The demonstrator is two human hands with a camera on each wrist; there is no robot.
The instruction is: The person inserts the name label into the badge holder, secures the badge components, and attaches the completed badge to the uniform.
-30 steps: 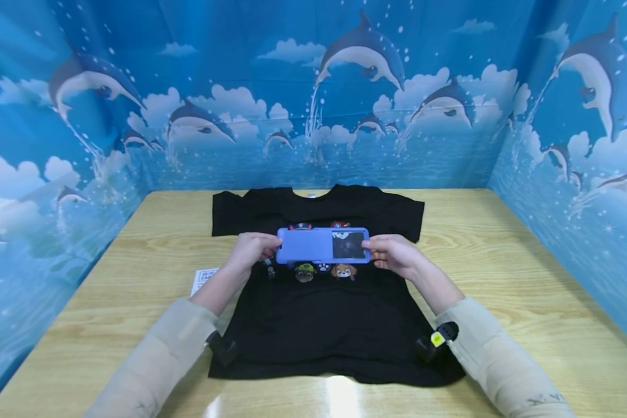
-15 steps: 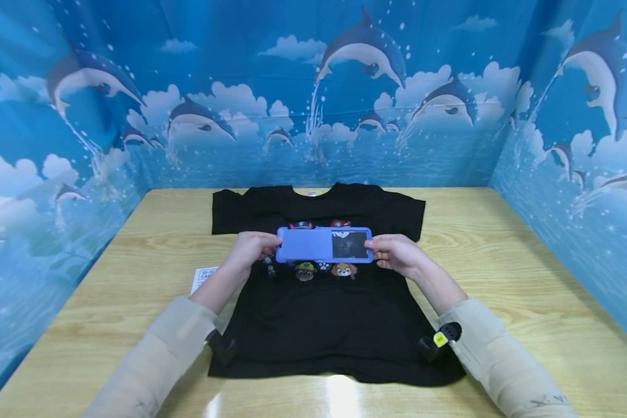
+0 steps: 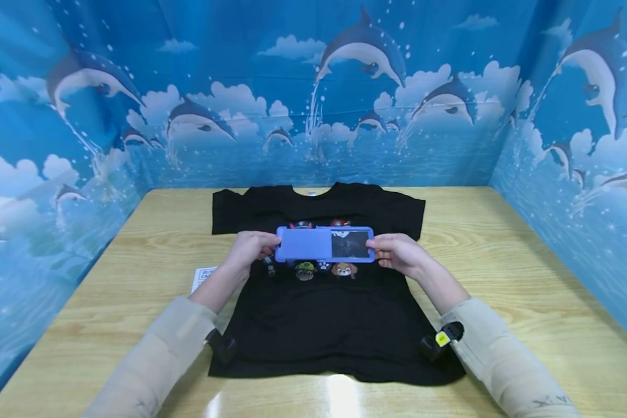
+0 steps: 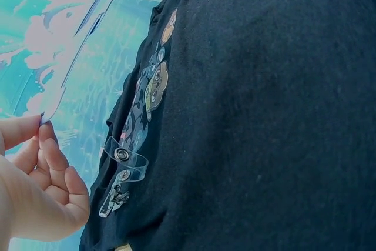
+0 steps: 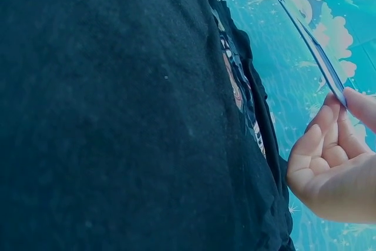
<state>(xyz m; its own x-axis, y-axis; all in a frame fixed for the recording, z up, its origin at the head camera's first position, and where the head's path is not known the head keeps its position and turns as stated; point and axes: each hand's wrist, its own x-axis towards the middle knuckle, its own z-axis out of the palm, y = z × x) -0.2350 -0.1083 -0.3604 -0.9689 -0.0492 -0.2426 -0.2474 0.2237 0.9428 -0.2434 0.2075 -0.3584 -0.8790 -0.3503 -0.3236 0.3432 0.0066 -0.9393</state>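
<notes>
A blue-purple ID card holder (image 3: 305, 244) is held level over a black T-shirt (image 3: 334, 325) that lies spread on the table. Its right part shows a dark clear window; the left part is a plain cover. My left hand (image 3: 248, 251) pinches the left end between thumb and fingers, while my right hand (image 3: 399, 255) pinches the right end. From the left wrist, the holder (image 4: 88, 36) appears edge-on. Below the left hand (image 4: 44, 174) are a clear snap strap (image 4: 138, 166) and a metal clip (image 4: 114, 198), overlapping the shirt in this view.
A white card with printed lettering (image 3: 202, 277) lies on the wooden table (image 3: 151, 261), partly hidden behind the left forearm. Cartoon animal heads (image 3: 343, 270) are printed on the shirt's chest. A dolphin-patterned curtain (image 3: 230, 157) encloses the back and sides.
The right end of the holder has moved slightly to the right with my right hand, so the holder is a little longer and more window shows. My left hand has barely moved.
</notes>
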